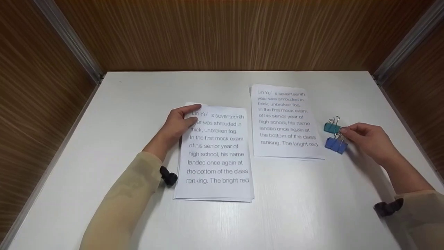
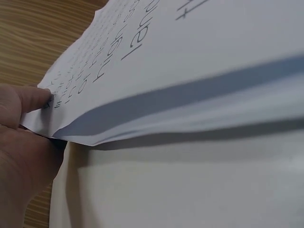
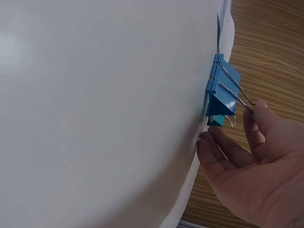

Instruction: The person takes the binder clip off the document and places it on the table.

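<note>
My left hand (image 1: 178, 123) holds the near stack of printed paper (image 1: 216, 156) by its upper left edge. In the left wrist view a finger (image 2: 35, 98) lies on the top sheet, and the stack's edge sits between it and the rest of the hand, with sheets slightly fanned apart. On the right, my right hand (image 1: 371, 139) pinches the wire handle of a blue binder clip (image 1: 335, 145) between thumb and forefinger. Just behind that clip stands a teal binder clip (image 1: 332, 127), its wire handles up; in the right wrist view the blue one partly hides it.
A second stack of printed paper (image 1: 284, 121) lies right of the first and farther back, its right edge close to the clips. Everything is on a white table (image 1: 298, 205), enclosed by wood-grain panels (image 1: 236, 34) at the back and both sides.
</note>
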Demonstrator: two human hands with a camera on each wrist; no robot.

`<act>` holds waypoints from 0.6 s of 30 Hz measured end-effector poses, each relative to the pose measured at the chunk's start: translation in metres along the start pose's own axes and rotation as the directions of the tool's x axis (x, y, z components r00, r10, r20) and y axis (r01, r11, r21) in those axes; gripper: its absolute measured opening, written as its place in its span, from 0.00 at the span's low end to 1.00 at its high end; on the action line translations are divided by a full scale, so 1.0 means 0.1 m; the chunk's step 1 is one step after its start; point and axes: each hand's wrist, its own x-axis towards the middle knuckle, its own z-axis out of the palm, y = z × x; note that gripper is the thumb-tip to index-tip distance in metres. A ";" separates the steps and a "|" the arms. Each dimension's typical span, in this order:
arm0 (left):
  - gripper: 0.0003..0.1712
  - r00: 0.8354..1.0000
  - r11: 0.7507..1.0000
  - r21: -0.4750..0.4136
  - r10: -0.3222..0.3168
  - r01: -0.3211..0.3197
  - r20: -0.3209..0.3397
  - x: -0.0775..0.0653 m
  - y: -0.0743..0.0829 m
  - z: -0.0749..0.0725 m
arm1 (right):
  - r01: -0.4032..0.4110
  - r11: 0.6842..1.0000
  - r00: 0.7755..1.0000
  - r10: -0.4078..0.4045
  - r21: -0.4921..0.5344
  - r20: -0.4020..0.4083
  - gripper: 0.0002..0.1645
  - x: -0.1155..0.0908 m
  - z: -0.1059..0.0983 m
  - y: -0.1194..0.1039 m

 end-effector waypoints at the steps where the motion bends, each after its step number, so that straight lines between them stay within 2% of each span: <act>1: 0.28 1.000 1.000 0.000 -0.004 0.004 0.005 0.01 0.00 0.00 | -0.001 1.000 1.000 0.001 -0.002 -0.001 0.38 0.00 0.00 0.00; 5: 0.29 0.999 1.000 0.023 -0.021 0.021 0.028 0.02 0.05 -0.01 | -0.003 1.000 1.000 0.003 -0.014 -0.021 0.42 -0.02 -0.02 -0.04; 9: 0.32 0.998 0.997 0.071 -0.042 0.039 0.046 0.02 0.16 -0.07 | 0.003 0.999 0.997 -0.006 -0.040 -0.077 0.46 -0.03 -0.04 -0.15; 12: 0.37 0.996 0.985 0.164 -0.061 0.051 0.061 0.01 0.25 -0.13 | 0.021 0.996 0.993 -0.032 -0.089 -0.116 0.47 -0.05 -0.04 -0.29; 14: 0.41 0.995 0.958 0.281 -0.074 0.051 0.071 -0.01 0.30 -0.17 | 0.040 0.991 0.989 -0.057 -0.129 -0.135 0.46 -0.07 -0.03 -0.39; 15: 0.44 0.994 0.935 0.350 -0.081 0.051 0.072 -0.03 0.33 -0.19 | 0.049 0.987 0.987 -0.071 -0.152 -0.142 0.46 -0.09 -0.02 -0.44; 18: 0.50 0.994 0.828 0.558 -0.093 0.049 0.052 -0.10 0.40 -0.19 | 0.096 0.973 0.976 -0.133 -0.210 -0.173 0.44 -0.13 0.05 -0.60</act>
